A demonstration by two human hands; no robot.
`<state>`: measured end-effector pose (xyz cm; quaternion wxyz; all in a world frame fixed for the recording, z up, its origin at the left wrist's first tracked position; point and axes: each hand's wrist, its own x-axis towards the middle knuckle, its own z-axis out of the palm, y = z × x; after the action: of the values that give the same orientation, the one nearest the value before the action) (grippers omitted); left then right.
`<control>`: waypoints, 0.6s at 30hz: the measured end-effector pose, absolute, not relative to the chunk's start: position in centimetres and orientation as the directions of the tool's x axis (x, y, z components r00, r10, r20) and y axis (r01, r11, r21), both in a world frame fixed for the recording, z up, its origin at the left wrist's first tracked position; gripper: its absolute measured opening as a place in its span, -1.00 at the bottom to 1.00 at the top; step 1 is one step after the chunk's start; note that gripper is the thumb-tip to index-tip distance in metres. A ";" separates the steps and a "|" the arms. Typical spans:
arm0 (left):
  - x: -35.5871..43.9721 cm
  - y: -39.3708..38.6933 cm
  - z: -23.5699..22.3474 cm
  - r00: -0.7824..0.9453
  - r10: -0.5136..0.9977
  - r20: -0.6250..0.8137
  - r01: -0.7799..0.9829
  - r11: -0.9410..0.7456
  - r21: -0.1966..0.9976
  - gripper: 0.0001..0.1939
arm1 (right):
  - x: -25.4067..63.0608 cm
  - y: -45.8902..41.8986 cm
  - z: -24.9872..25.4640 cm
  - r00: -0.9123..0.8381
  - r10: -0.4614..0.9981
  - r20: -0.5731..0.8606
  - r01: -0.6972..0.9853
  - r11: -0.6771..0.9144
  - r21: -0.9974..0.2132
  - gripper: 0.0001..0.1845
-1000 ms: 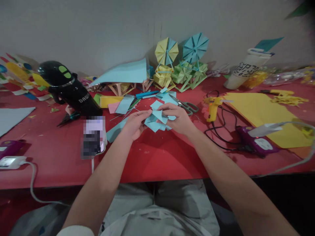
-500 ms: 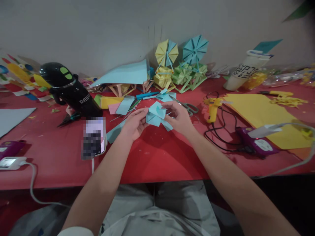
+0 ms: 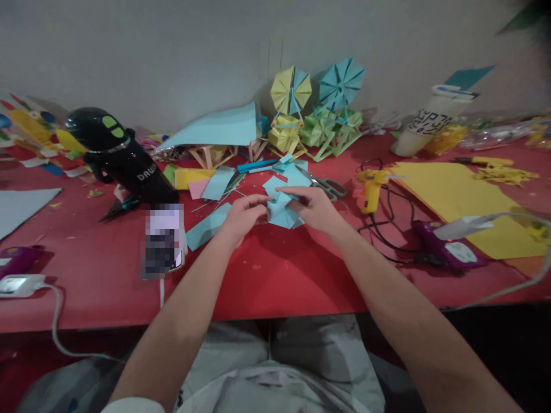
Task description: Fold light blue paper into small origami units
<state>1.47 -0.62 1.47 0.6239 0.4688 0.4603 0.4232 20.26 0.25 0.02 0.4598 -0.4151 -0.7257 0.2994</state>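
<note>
Over the red table (image 3: 279, 275) both of my hands pinch a folded light-blue paper piece (image 3: 282, 211). My left hand (image 3: 243, 215) grips its left edge with closed fingers. My right hand (image 3: 312, 206) holds its right side, thumb and fingers pressed on the folds. More light-blue paper squares (image 3: 286, 172) lie just behind my hands. Grey-handled scissors (image 3: 327, 185) rest to the right of them.
A phone (image 3: 163, 241) stands propped at the left beside a black device (image 3: 120, 155). A yellow glue gun (image 3: 372, 186) with black cord, a purple device (image 3: 447, 249) and yellow sheets (image 3: 456, 201) lie right. Folded paper fans (image 3: 316, 109) stand against the wall.
The blue paper piece has been turned and pressed smaller between my hands; both hands shifted slightly right and stay closed on it.
</note>
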 end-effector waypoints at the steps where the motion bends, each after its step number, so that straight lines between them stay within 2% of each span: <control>1: 1.5 -0.6 1.4 0.222 0.960 -0.170 -0.084 0.193 0.978 -0.83 | 20.3 0.2 0.0 -0.259 0.873 0.414 0.334 0.483 -0.810 -0.66; 5: 1.5 -0.6 0.8 0.302 0.951 -0.058 0.004 0.060 0.998 -0.74 | 20.4 0.2 -0.4 -0.312 0.866 0.391 0.317 0.483 -0.817 -0.56; 10: 1.3 -0.4 0.5 0.348 0.937 -0.014 0.109 -0.026 0.994 -0.70 | 20.1 0.2 -0.4 -0.245 0.910 0.335 0.336 0.404 -0.851 -0.64; 12: 1.3 -0.4 0.4 0.330 0.944 0.010 0.110 -0.049 0.993 -0.72 | 19.9 0.2 0.0 -0.185 0.930 0.317 0.314 0.362 -0.878 -0.68; 15: 1.3 -0.2 0.4 0.275 0.961 0.042 0.097 -0.071 0.993 -0.74 | 19.8 0.1 0.7 -0.109 0.959 0.262 0.276 0.282 -0.919 -0.54; 18: 1.3 0.0 0.3 0.216 0.976 0.040 0.076 -0.058 0.995 -0.76 | 20.0 0.1 1.1 -0.127 0.980 0.152 0.123 0.168 -0.978 -0.54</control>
<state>1.30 0.01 0.29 0.5174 0.5833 0.4509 0.4345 19.99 0.05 1.12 0.4741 -0.4599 -0.5994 0.4521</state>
